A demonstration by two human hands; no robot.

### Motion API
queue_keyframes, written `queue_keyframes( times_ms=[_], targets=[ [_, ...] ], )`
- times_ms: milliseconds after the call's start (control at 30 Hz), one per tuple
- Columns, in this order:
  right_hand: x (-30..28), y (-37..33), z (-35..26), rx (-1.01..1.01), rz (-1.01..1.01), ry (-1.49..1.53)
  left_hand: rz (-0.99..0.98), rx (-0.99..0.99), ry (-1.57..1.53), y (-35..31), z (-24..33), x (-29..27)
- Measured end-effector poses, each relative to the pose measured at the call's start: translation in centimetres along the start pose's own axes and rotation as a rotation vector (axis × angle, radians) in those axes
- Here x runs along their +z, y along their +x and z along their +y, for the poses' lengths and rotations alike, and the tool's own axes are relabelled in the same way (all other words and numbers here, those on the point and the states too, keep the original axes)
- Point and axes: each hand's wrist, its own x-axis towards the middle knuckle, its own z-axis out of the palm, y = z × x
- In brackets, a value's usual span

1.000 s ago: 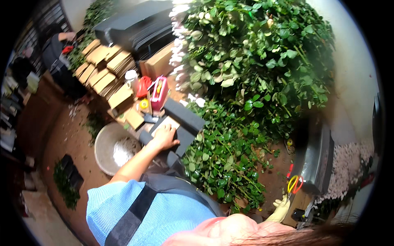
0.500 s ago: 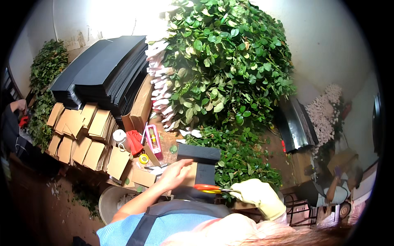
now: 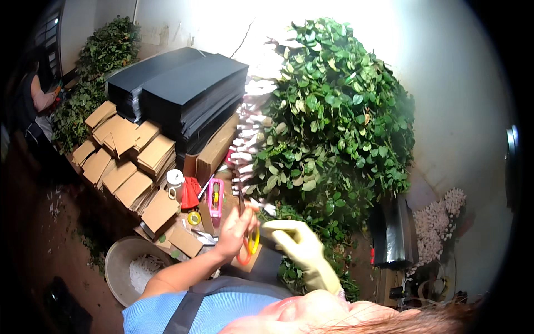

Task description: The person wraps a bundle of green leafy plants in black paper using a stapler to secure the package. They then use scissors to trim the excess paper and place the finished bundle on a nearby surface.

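Upright in my bare left hand is a pair of scissors with orange-red and yellow handle loops, its blades pointing away from me. The fingers close around the scissors near the pivot. Just to the right, my right hand wears a pale yellow glove. Its thumb and fingers are apart, and I see nothing held in them. Below both hands lies a black sheet with brown cardboard beside it, partly covered by my left hand and the scissors. Leafy green stems lie by the glove.
Leafy stems form a tall pile at the back. Left of it stand black sheets and cardboard pieces. A pink tape dispenser, red cloth and white container sit nearby. A bucket stands lower left; another person is far left.
The scissors have passed from my gloved right hand to my left hand, turning upright. Both hands have moved away from me, and the glove has shifted left. The view has turned.
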Motion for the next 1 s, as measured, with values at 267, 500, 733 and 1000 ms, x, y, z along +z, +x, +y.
queue_keyframes(
  times_ms=[267,500,733,1000],
  targets=[
    [-0.2,-0.9,0.4,-0.011,-0.218,-0.118,-0.122,0.149,0.119,-0.4,-0.8,6.7],
    [-7.3,2.0,1.1,0.065,-0.348,-0.850,-0.138,0.525,1.036,2.4,-2.7,7.5],
    [-21.4,14.2,-5.4,0.119,0.315,-0.732,-0.717,0.040,1.397,-5.7,-7.1,-2.7],
    [-31.5,27.4,-10.3,0.153,0.369,-1.328,-0.693,-0.148,1.493,-9.8,-11.8,-7.5]
  ],
)
